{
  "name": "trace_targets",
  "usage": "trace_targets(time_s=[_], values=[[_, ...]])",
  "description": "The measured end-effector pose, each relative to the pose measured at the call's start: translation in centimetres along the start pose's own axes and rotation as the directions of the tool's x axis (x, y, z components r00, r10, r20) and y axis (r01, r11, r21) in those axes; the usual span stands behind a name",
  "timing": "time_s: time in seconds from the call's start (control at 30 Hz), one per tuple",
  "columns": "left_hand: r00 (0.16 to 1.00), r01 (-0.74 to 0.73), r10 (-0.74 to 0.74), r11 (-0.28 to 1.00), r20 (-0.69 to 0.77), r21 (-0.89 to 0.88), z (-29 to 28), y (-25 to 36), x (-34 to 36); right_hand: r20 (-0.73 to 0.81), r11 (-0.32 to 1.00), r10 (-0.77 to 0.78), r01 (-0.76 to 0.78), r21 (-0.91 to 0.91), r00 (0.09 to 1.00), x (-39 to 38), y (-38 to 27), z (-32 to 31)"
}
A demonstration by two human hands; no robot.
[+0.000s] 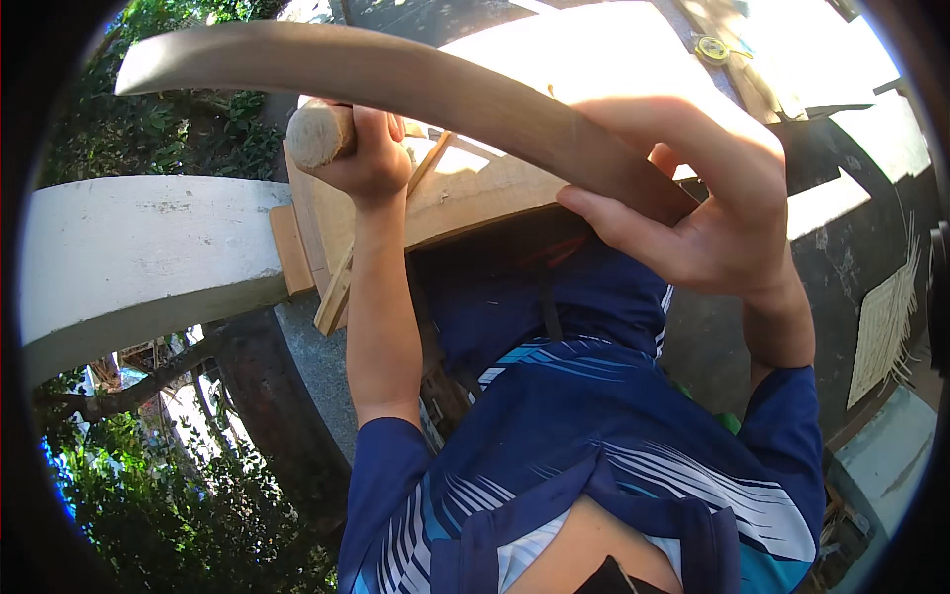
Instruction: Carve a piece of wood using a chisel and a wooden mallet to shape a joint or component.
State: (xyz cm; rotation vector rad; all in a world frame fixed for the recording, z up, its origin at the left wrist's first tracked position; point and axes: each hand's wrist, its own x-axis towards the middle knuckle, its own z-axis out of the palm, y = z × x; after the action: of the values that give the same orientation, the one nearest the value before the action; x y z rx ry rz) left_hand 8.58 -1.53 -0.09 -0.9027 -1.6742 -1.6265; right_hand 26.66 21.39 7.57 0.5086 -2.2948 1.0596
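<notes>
My right hand (712, 198) holds one end of a long, flat, brown-grey strip (435, 94), gripped between thumb and fingers. The strip runs up and left across the view, close to the camera, and looks bent; I cannot tell whether it is wood or metal. My left hand (374, 158) is closed around a thick, round wooden handle (322, 136), whose blunt pale end faces me. Whatever the handle belongs to is hidden behind the fist and the strip. Beneath both hands is a sunlit wooden worktop (485, 203).
A thin wooden stick (336, 295) pokes out past the worktop's near left corner. To the left runs a white concrete ledge (148, 238). A yellow tape measure (711, 49) lies at the far right. A frayed woven piece (881, 322) is at the right; plants grow on the left.
</notes>
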Motion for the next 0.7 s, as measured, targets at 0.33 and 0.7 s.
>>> trace_targets(time_s=[0.33,0.7], values=[[0.911,0.126,-0.206,0.964,-0.358,-0.234,-0.9,-2.6,-1.5,0.033,0.989,-0.145,0.145,0.019,0.989,0.6,0.2,0.9],[0.932,-0.041,-0.015,0.988,-0.361,-0.148,-0.4,3.9,-2.9,-0.066,0.974,0.218,-0.221,-0.047,0.974,-4.5,4.2,3.4]])
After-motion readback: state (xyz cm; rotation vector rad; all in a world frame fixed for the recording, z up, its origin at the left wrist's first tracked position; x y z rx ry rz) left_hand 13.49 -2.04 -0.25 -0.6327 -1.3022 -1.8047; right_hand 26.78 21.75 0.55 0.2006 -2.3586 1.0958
